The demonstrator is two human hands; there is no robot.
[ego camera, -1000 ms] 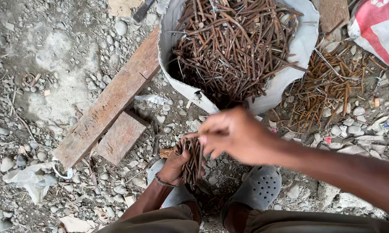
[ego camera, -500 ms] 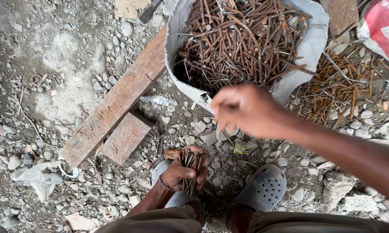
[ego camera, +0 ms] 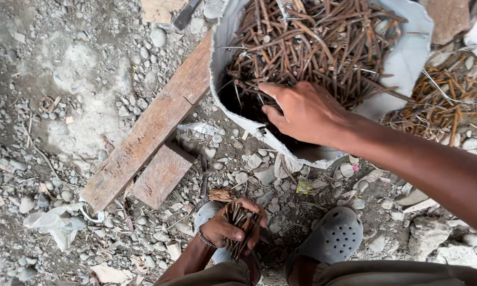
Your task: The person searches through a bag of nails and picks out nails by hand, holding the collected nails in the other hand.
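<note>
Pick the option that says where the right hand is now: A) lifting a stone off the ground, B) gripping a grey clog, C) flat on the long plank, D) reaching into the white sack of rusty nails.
D: the right hand is at the mouth of the white sack, fingers among the rusty nails, while the left hand holds a bundle of nails.

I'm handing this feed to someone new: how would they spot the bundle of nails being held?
Start at the big white sack heaped with rusty nails, then drop straight down to the grey clogs. Beside them the left hand grips a small bundle of nails, packed upright together, unlike the loose tangles elsewhere.
</note>
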